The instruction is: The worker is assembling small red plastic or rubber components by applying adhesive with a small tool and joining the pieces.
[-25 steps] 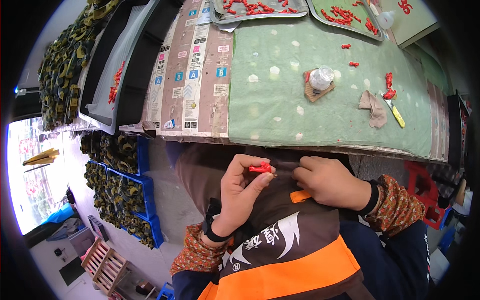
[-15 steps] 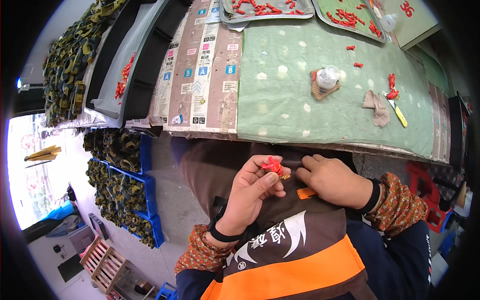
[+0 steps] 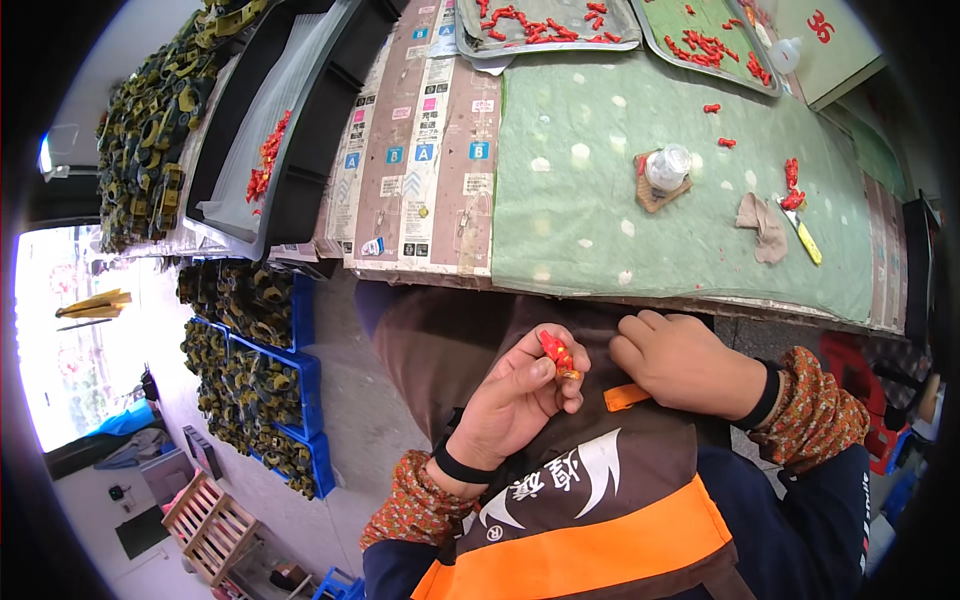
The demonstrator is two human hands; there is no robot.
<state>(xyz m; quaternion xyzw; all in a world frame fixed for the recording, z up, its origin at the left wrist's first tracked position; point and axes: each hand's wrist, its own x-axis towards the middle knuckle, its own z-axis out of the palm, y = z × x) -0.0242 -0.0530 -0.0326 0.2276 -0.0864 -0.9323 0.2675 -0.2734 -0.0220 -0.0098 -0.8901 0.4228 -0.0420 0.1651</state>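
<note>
A small red plastic figure (image 3: 558, 352) with yellow patches is pinched between the thumb and fingers of my left hand (image 3: 505, 405), above my lap. To its right, my right hand (image 3: 685, 362) rests over the brown apron with fingers curled inward; whatever it may hold is hidden. An orange strap (image 3: 626, 397) lies on the apron just below those fingers. On the green cloth (image 3: 580, 220) beyond stands a small clear jar (image 3: 667, 167) on a brown pad. Farther right are a crumpled tan rag (image 3: 762, 228), a yellow-handled knife (image 3: 808, 242) and red pieces (image 3: 792, 185).
Two metal trays (image 3: 550, 47) of red pieces sit at the table's far side. At left, a black bin (image 3: 290, 200) holds a red heap on clear plastic. Blue crates (image 3: 310, 385) of olive-and-dark parts are on the floor. The table edge runs just beyond my hands.
The red figure has turned in my left hand, now showing more of its yellow patches. My right hand stays curled beside it. The whole view has shifted slightly.
</note>
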